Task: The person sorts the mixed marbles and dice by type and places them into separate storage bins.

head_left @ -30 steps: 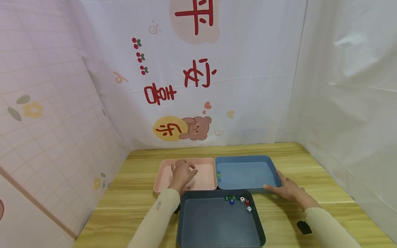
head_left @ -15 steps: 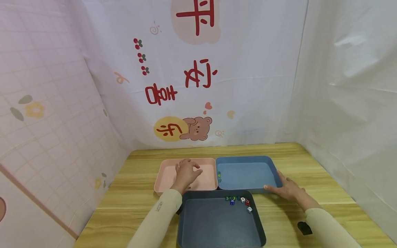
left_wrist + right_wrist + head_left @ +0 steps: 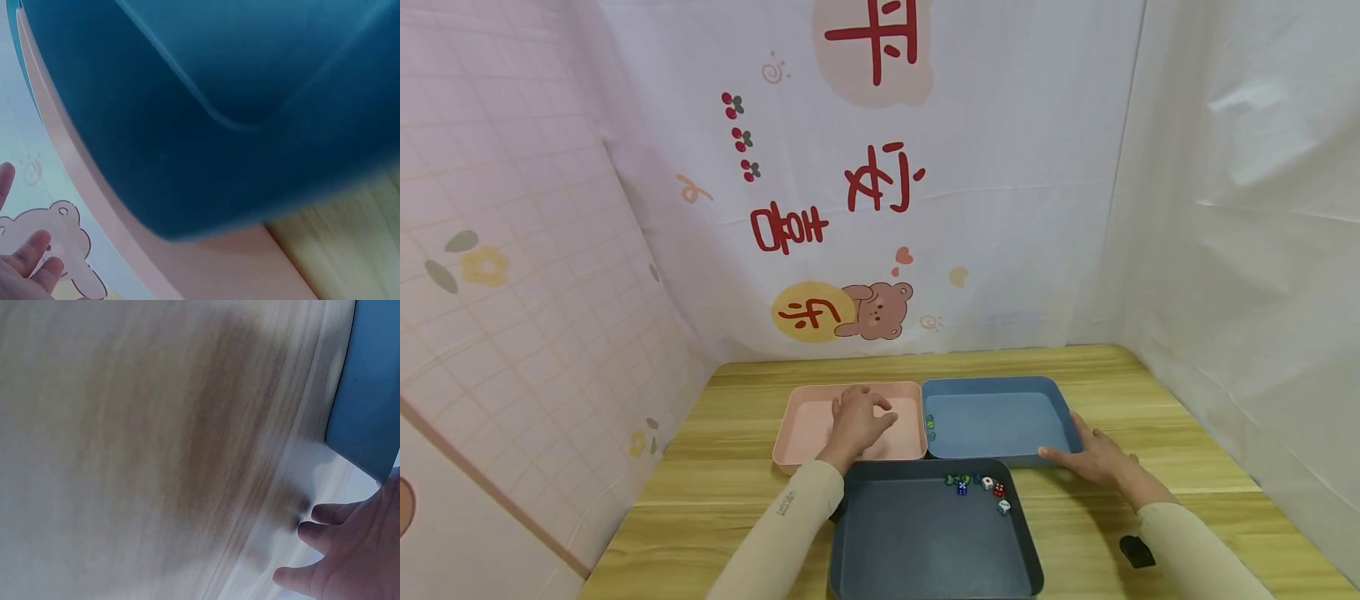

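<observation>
My left hand (image 3: 859, 421) hovers over the pink tray (image 3: 904, 437), thumb and forefinger curved apart with nothing between them. In the left wrist view its fingers (image 3: 32, 250) show at the lower left edge. At the near right corner of the blue tray (image 3: 1000, 417) rests my right hand (image 3: 1097, 460), thumb along the front wall and straight fingers along the side. Several green marbles (image 3: 930, 423) lie against the blue tray's left wall. The dark tray (image 3: 925, 542) holds a blue die (image 3: 962, 489), a red die (image 3: 998, 490), white dice (image 3: 1004, 507) and marbles (image 3: 950, 480) near its far right corner.
All three trays stand on a wood-grain table (image 3: 700, 500), the pink and blue side by side behind the dark one. A printed white curtain (image 3: 1030, 208) rises at the back and sides. A black object (image 3: 1137, 551) lies by my right sleeve.
My left hand has shifted right and slightly away over the pink tray. A white die seen near its wrist earlier is now hidden. My right hand stays put.
</observation>
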A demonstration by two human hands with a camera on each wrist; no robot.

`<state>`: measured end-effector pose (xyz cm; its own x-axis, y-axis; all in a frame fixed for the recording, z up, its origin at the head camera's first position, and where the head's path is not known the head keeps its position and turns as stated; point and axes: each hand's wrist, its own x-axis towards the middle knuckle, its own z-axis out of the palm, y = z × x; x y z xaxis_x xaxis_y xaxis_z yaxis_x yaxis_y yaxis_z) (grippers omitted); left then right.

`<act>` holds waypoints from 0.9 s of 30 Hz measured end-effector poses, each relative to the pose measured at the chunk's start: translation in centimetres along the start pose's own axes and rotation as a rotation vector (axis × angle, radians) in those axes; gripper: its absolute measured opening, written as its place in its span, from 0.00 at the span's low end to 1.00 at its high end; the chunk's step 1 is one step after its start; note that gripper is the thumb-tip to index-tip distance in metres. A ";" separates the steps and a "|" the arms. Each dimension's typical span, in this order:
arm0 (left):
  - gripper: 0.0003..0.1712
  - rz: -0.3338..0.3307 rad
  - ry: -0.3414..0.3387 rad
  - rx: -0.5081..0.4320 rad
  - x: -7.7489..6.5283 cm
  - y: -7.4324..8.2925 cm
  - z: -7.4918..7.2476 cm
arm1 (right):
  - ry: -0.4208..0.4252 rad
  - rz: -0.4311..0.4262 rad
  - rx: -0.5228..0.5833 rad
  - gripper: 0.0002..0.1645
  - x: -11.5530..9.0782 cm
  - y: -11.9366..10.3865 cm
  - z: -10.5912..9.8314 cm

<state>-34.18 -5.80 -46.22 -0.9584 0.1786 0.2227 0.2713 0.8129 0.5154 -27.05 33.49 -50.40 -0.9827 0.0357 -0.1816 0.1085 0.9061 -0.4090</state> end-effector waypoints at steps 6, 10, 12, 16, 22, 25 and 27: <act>0.07 0.030 -0.010 0.010 -0.3 0.6 0.2 | 0.001 -0.001 -0.006 0.67 0.1 0.1 0.0; 0.07 0.047 0.001 0.023 -0.5 0.8 0.3 | 0.003 -0.001 -0.011 0.66 0.1 0.1 0.0; 0.07 0.052 0.006 0.029 -0.6 0.9 0.3 | 0.003 0.000 -0.008 0.66 0.0 0.1 0.0; 0.07 0.063 0.009 0.037 -0.7 0.8 0.3 | 0.005 0.001 0.000 0.66 0.0 0.1 0.0; 0.08 0.060 0.002 0.032 -0.9 0.9 0.3 | 0.008 -0.004 0.003 0.67 -0.1 0.2 0.1; 0.08 0.072 0.010 0.046 -1.0 1.0 0.4 | 0.011 -0.007 -0.003 0.67 -0.1 0.1 0.1; 0.09 0.080 0.011 0.050 -1.0 1.0 0.5 | 0.013 -0.007 -0.007 0.67 0.0 0.2 0.2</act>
<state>-32.95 -4.91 -46.34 -0.9328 0.2380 0.2708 0.3417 0.8232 0.4535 -27.00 33.57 -50.60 -0.9854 0.0347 -0.1667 0.1003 0.9095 -0.4035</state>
